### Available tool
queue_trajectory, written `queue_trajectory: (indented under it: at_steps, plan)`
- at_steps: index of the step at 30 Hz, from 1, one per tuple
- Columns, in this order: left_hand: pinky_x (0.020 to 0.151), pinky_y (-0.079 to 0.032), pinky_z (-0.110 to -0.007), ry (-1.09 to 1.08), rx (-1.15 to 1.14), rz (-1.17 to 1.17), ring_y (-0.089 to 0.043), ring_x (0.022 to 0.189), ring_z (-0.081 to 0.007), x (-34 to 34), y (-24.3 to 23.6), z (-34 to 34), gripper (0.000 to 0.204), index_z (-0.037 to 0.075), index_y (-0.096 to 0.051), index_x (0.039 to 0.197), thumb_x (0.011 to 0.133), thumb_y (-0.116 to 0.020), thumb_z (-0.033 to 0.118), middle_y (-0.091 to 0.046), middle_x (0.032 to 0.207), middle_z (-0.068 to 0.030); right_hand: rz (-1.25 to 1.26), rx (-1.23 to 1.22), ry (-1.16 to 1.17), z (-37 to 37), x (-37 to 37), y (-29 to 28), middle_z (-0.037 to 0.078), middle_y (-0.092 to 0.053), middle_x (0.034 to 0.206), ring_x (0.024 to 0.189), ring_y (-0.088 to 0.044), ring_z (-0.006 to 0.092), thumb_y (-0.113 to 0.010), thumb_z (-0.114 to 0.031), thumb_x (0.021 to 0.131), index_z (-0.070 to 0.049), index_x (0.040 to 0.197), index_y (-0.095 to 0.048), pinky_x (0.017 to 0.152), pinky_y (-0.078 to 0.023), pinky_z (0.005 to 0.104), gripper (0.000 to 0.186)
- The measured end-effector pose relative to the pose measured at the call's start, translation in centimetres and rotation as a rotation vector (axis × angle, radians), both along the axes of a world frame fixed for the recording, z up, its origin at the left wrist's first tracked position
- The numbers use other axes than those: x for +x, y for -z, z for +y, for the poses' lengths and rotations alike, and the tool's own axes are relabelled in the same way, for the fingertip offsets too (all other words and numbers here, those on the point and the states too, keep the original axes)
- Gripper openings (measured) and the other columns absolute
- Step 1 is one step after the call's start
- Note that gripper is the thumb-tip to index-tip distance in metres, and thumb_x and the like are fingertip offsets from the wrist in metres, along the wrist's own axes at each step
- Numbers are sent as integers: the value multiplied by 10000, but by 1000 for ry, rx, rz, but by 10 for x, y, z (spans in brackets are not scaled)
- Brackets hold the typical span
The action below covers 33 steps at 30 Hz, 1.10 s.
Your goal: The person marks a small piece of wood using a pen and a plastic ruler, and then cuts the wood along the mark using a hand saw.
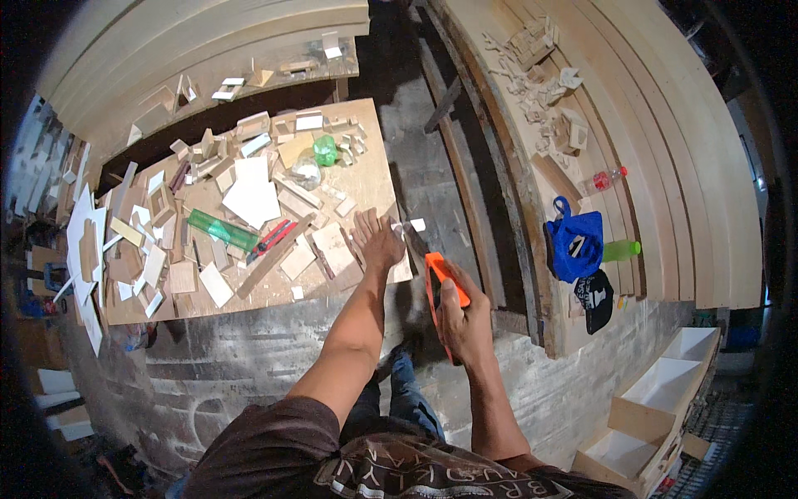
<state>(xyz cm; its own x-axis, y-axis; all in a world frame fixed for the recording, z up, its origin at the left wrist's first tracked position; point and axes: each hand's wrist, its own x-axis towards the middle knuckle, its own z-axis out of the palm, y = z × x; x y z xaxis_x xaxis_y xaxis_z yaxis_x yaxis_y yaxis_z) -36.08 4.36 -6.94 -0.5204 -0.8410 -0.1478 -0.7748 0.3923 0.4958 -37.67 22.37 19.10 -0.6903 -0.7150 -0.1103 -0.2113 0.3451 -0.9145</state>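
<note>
My right hand (461, 320) is wrapped around the orange handle of a hand saw (438, 264), just off the table's right edge. The saw's grey blade runs up toward a small white-faced piece (418, 224) that sticks out past that edge. My left hand (378, 239) lies flat with fingers spread at the edge, pressing down by the inner end of this piece; what is under the palm is hidden. Left of that hand lie a flat wooden board (334, 249) and a pair of red-handled pliers or cutters (273, 239).
Wood offcuts, a green plastic bottle (223, 230) and a green bag (325, 150) cover the plywood table (366, 125). On the right bench are a blue bag (575, 241), a black cap (593, 301) and a red-capped bottle (609, 178). Open white-lined drawers (661, 387) stand at lower right.
</note>
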Motion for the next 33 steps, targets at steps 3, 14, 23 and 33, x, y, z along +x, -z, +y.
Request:
queue_trajectory:
  at_steps: [3,14,23,33]
  plan:
    - [1162,-21,-660,71,63,2,12,1516,-447,-13,-21,17,469,135,-473,1349,977,-456,420,-170,1625,-165,-62,-60,69,-37,-32,80,275,-679,1171,1121,-666,297,-529,-258,1012,54,1349,-542,939,-504,401,459]
    - [1157,-42,-674,22,11,-65,20,1516,-441,-3,-3,2,487,124,-469,1345,943,-486,397,-176,1614,-135,18,-48,36,11,16,13,318,-674,1096,1060,-688,387,-563,-284,971,18,1378,-527,888,-528,408,507]
    - [1164,-19,-662,92,44,-36,38,1518,-434,-17,-12,12,503,137,-462,1372,957,-471,422,-143,1635,-132,-36,-79,80,-57,-38,82,256,-664,1204,1152,-632,256,-541,-218,999,54,1352,-544,979,-473,367,445]
    - [1164,11,-653,101,80,-47,49,1522,-427,-20,-11,12,540,191,-445,1397,922,-520,436,-153,1635,-131,111,-185,46,-34,-31,82,172,-703,1037,926,-664,209,-513,-307,1028,45,1299,-593,810,-516,306,451]
